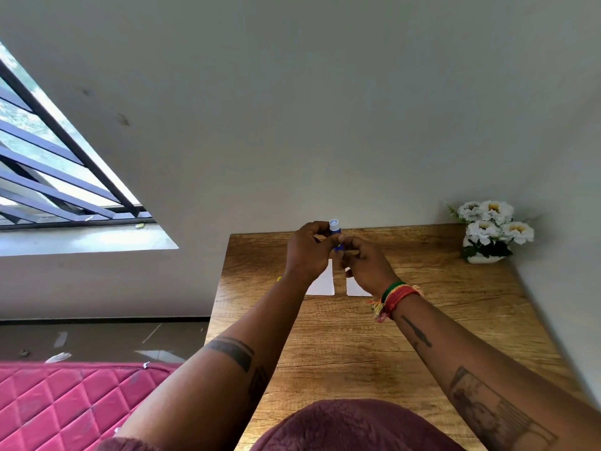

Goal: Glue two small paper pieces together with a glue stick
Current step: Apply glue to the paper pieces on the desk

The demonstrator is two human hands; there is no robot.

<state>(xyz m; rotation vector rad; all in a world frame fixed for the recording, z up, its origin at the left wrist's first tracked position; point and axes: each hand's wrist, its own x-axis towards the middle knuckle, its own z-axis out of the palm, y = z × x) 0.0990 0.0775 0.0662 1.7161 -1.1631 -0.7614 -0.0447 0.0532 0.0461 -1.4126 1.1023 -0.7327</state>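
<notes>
Between both hands [338,252]: unreadable glue stick [335,230]

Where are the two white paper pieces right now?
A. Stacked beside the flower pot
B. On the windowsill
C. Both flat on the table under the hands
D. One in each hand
C: both paper pieces lie side by side on the table, while the left hand and right hand hold the glue stick above them.

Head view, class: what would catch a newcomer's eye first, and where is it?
Both hands, left and right, meet above the far middle of the wooden table, gripping a blue glue stick. Two white papers lie beneath them. White flowers stand in the far right corner.
</notes>
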